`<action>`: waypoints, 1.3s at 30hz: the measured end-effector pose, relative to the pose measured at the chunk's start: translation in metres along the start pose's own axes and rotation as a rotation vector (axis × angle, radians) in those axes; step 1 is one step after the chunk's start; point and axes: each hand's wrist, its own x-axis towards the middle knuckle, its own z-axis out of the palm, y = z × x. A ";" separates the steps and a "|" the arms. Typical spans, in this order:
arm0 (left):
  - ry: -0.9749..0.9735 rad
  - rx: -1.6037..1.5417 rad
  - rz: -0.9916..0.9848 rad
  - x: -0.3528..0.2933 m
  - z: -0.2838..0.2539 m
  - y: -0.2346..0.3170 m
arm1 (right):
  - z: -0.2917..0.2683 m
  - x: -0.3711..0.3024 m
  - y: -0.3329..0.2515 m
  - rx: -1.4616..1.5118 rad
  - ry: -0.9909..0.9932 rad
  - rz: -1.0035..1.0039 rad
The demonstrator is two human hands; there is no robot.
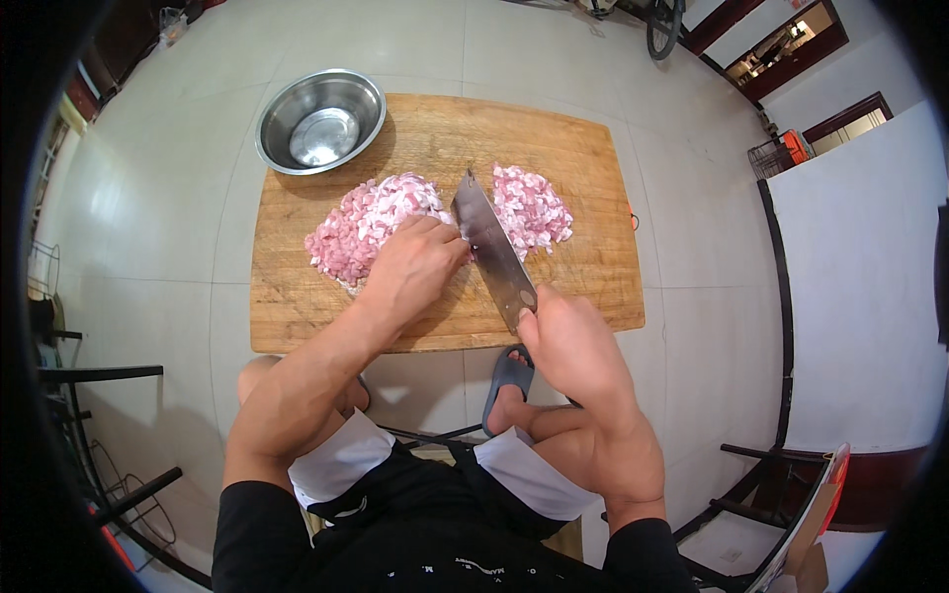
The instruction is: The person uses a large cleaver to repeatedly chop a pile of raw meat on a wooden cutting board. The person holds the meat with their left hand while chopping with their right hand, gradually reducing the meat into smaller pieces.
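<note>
A broad cleaver (497,255) stands tilted over a wooden chopping board (474,128), its tip pointing away from me. My right hand (573,341) is closed around its handle. On the left of the blade, my left hand (417,262) has its fingers curled down on the meat, with the fingertips close to the blade and partly hidden. A large heap of diced meat (356,232), pink with white fat, spreads beyond and to the left of that hand. To the right of the blade lies a smaller heap of diced meat (532,210).
A steel bowl (282,117) stands at the board's far left corner, with no food visible inside. Black metal chair frames (99,374) are at the left, and another chair (736,534) is at the lower right. A white wall panel (860,306) borders the tiled floor.
</note>
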 end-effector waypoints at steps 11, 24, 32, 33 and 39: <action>-0.041 -0.113 0.047 0.008 0.003 -0.006 | 0.018 0.044 -0.016 -0.037 0.058 -0.096; -0.056 -0.025 0.053 -0.002 -0.002 0.007 | 0.021 0.114 0.050 0.654 -0.098 0.069; -0.092 -0.015 0.042 0.002 -0.022 -0.001 | -0.017 0.088 0.068 0.572 -0.038 0.175; -0.077 0.006 0.031 0.001 -0.020 -0.002 | -0.023 0.079 0.056 0.528 -0.019 0.172; -0.101 0.097 -0.051 0.013 -0.010 0.001 | -0.018 0.035 0.035 0.130 0.146 0.020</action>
